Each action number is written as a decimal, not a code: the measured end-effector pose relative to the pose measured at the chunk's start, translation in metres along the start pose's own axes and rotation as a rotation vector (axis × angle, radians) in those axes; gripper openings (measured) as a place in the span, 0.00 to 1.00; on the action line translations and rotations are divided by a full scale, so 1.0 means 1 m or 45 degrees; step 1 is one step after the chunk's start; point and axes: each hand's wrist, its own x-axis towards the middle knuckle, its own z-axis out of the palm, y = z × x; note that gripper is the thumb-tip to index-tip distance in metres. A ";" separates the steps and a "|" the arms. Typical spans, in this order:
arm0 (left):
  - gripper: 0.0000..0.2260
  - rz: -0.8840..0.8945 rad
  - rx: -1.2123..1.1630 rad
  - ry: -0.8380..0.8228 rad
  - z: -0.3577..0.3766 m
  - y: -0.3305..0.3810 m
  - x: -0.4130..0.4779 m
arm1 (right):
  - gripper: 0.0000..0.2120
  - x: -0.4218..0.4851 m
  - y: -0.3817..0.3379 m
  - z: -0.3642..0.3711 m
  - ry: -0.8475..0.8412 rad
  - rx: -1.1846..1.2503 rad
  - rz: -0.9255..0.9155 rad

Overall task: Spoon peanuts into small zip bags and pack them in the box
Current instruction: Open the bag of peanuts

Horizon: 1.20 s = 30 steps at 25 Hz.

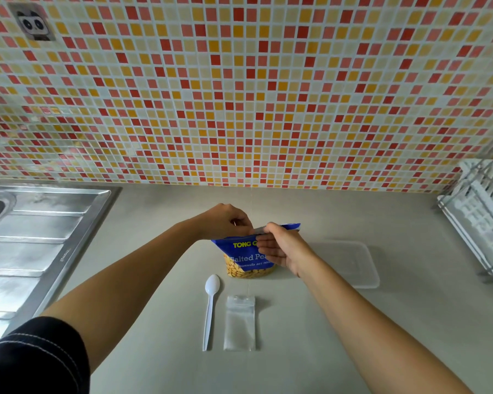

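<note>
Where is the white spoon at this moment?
In the head view the white spoon lies on the counter, just left of the zip bags and nearer the person than the peanut bag.

One wide-angle head view looks forward and down over the surface (339, 336). It faces the tiled wall (239, 81), close up.
</note>
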 end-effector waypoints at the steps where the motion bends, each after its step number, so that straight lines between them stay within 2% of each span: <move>1: 0.10 0.000 0.000 -0.015 -0.001 -0.001 -0.001 | 0.13 -0.001 0.000 0.001 0.008 0.003 -0.001; 7: 0.09 0.096 0.174 0.111 0.004 0.004 -0.003 | 0.11 -0.006 -0.001 0.000 0.083 -0.139 -0.076; 11: 0.07 0.205 0.247 0.415 0.017 0.000 -0.008 | 0.09 -0.014 0.004 0.004 0.081 -0.221 -0.097; 15: 0.08 0.304 0.275 0.379 0.007 -0.001 -0.008 | 0.10 -0.021 0.008 0.005 0.125 -0.250 -0.145; 21: 0.09 0.333 0.242 0.637 0.016 0.005 -0.003 | 0.11 -0.044 -0.009 -0.003 -0.091 -0.962 -0.091; 23: 0.08 0.313 0.207 0.636 0.016 0.013 -0.003 | 0.10 -0.048 -0.013 -0.007 0.060 -1.174 -0.244; 25: 0.08 0.308 0.128 0.616 0.013 0.018 -0.010 | 0.10 -0.049 -0.010 -0.012 0.374 -1.354 -0.563; 26: 0.08 0.320 0.113 0.595 0.013 0.016 -0.014 | 0.09 -0.048 -0.007 -0.016 0.456 -1.385 -0.718; 28: 0.07 0.273 0.182 0.489 0.014 0.011 -0.023 | 0.06 -0.043 -0.002 -0.022 0.413 -1.391 -0.876; 30: 0.10 0.080 0.222 0.354 0.014 0.008 -0.028 | 0.11 -0.035 -0.001 -0.027 0.238 -1.446 -0.791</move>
